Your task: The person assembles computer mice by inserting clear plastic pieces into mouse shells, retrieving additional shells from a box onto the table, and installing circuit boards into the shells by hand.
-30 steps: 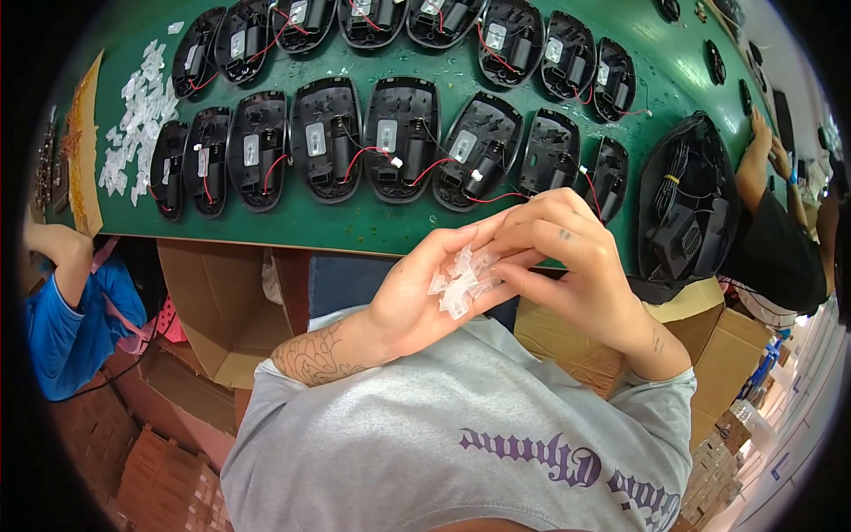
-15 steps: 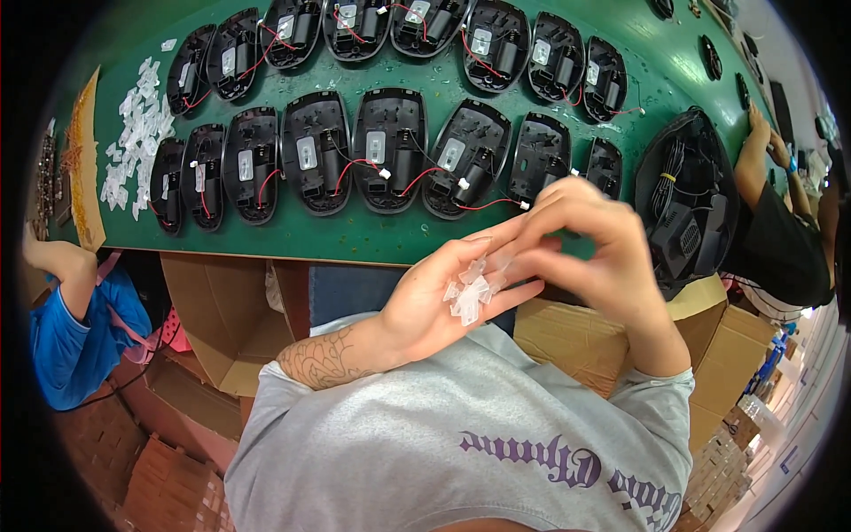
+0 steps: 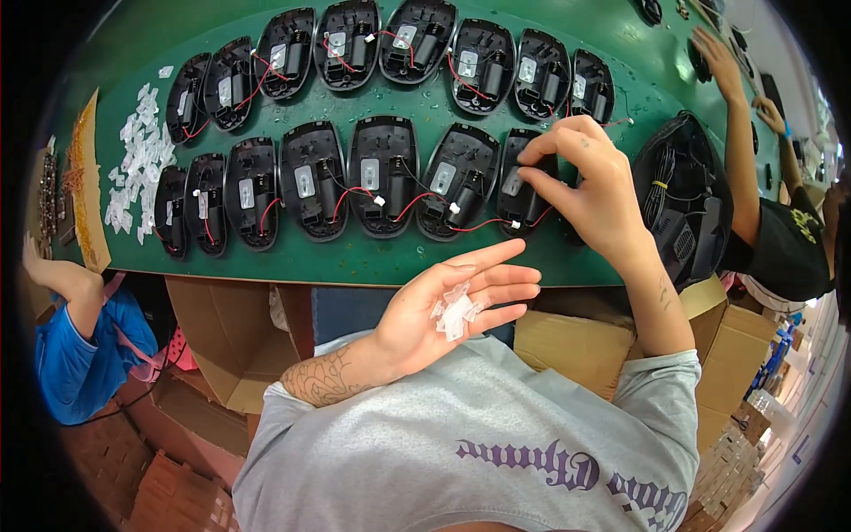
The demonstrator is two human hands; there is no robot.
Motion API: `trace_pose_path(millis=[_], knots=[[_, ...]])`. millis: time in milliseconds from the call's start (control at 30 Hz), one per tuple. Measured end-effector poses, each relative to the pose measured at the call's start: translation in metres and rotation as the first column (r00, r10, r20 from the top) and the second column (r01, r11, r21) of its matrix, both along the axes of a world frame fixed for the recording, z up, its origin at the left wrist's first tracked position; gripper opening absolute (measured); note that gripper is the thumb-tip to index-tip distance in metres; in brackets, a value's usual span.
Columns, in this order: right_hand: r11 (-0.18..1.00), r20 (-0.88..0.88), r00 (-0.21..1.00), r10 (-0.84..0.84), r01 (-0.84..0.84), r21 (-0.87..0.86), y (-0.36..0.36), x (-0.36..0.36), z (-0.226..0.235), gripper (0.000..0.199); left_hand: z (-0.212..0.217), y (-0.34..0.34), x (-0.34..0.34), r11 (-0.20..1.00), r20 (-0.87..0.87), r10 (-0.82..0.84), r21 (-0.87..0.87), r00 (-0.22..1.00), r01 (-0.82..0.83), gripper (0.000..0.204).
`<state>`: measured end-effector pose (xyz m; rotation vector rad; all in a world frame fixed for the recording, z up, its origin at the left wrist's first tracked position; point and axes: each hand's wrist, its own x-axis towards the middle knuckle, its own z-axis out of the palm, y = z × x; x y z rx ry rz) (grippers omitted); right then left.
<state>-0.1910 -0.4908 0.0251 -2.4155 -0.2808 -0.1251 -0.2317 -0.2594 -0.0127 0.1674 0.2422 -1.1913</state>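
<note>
My left hand is held palm up below the table's near edge, fingers stretched out. A small heap of clear plastic pieces lies on its palm. My right hand reaches over the front row, thumb and forefinger pinched at a clear piece in the window of a black plastic shell. The shell to its left has a clear piece in its window, a black cylinder and a red wire with a white plug. My right hand mostly hides the last shell of that row.
More black shells form a back row on the green table. Loose clear pieces are piled at the left. A black bag-like holder with cables stands at the right. Cardboard boxes sit below. Other people's arms show at both sides.
My right hand has moved from above my left palm up to the front-row shell. A clear piece now shows in that shell's window. My left hand has barely moved.
</note>
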Motion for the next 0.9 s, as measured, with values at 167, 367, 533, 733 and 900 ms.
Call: trace_pose_path(millis=[167, 367, 533, 733, 900], knots=[[0.976, 0.136, 0.982, 0.129, -0.101, -0.195, -0.004, -0.008, 0.005, 0.023, -0.002, 0.002, 0.001, 1.0, 0.037, -0.023, -0.007, 0.999, 0.023, 0.056], [0.954, 0.115, 0.982, 0.151, -0.115, -0.276, -0.005, -0.017, -0.004, 0.026, 0.004, -0.001, 0.001, 0.998, 0.011, -0.048, 0.032, 0.999, 0.048, 0.057], [0.977, 0.191, 0.967, 0.168, -0.137, -0.167, 0.001, -0.018, 0.013, 0.023, 0.009, -0.008, 0.002, 1.0, -0.201, 0.001, 0.001, 0.979, 0.0, 0.058], [0.954, -0.02, 0.966, 0.257, -0.251, 0.165, 0.013, -0.041, 0.031, 0.018, 0.001, -0.012, 0.003, 0.994, -0.14, 0.031, -0.103, 0.99, -0.046, 0.057], [0.936, -0.026, 0.952, 0.304, -0.294, 0.192, 0.018, -0.051, 0.016, 0.016, -0.005, -0.016, -0.003, 0.993, -0.081, -0.033, -0.12, 0.996, 0.023, 0.055]])
